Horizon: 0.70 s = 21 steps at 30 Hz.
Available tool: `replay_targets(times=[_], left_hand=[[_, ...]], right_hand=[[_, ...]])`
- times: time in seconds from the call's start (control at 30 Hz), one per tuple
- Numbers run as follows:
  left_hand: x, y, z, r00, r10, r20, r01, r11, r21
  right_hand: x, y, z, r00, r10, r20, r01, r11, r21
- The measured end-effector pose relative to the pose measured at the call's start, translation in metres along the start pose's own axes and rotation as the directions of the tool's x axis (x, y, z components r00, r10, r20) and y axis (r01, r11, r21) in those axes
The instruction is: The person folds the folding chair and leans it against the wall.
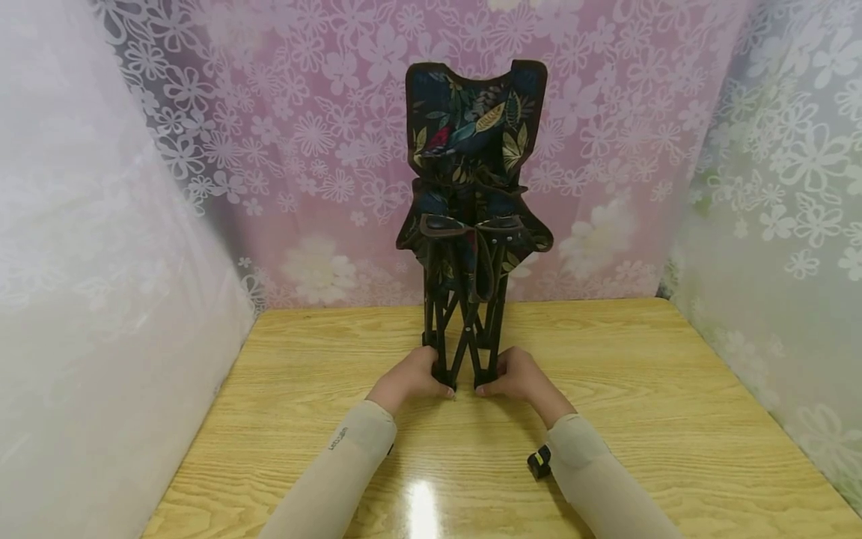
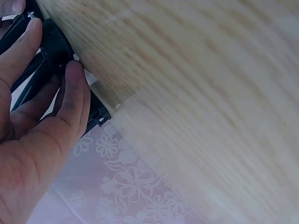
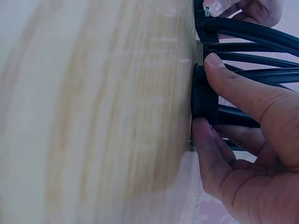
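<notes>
A partly folded camping chair (image 1: 471, 150) with dark leaf-patterned fabric stands upright on the table, its black legs drawn close together and crossing. My left hand (image 1: 412, 372) grips the near left foot, thumb in front. The near right foot is held by my right hand (image 1: 518, 376) in the same way. Up close in the left wrist view, thumb and fingers pinch a black plastic foot (image 2: 57, 46). Another black foot (image 3: 204, 93) sits between thumb and fingertips in the right wrist view. The far feet rest behind, partly hidden by the front legs.
The wood-grain table (image 1: 323, 344) reaches back to a pink flowered curtain (image 1: 303, 135). Pale sheeting hangs at the left (image 1: 87, 224) and right. A small black device (image 1: 539, 462) shows beside the right sleeve.
</notes>
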<state>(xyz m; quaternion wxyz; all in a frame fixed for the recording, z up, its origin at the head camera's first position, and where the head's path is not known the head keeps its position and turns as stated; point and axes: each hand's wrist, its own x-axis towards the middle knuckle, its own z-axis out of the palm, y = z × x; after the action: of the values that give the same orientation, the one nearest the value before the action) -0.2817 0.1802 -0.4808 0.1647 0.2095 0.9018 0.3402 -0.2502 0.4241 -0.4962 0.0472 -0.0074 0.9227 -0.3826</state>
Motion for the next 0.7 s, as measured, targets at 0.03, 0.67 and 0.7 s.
replay_targets(times=[0.03,0.67,0.7], left_hand=[[-0.0002,-0.0001,0.0003,1.000,0.000,0.000,0.000,1.000,-0.004],[0.0067,-0.0050,0.0013,1.000,0.015,-0.014,-0.015,1.000,-0.027],[0.0067,-0.0053,0.0014,1.000,0.016,-0.014,-0.016,0.999,-0.029]], right_hand=[[-0.0001,0.0002,0.0004,1.000,-0.001,0.001,0.001,1.000,0.004],[0.0043,-0.0002,0.0026,1.000,0.021,-0.015,-0.021,1.000,-0.015],[0.0044,-0.0002,0.0028,1.000,0.022,-0.016,-0.022,1.000,-0.015]])
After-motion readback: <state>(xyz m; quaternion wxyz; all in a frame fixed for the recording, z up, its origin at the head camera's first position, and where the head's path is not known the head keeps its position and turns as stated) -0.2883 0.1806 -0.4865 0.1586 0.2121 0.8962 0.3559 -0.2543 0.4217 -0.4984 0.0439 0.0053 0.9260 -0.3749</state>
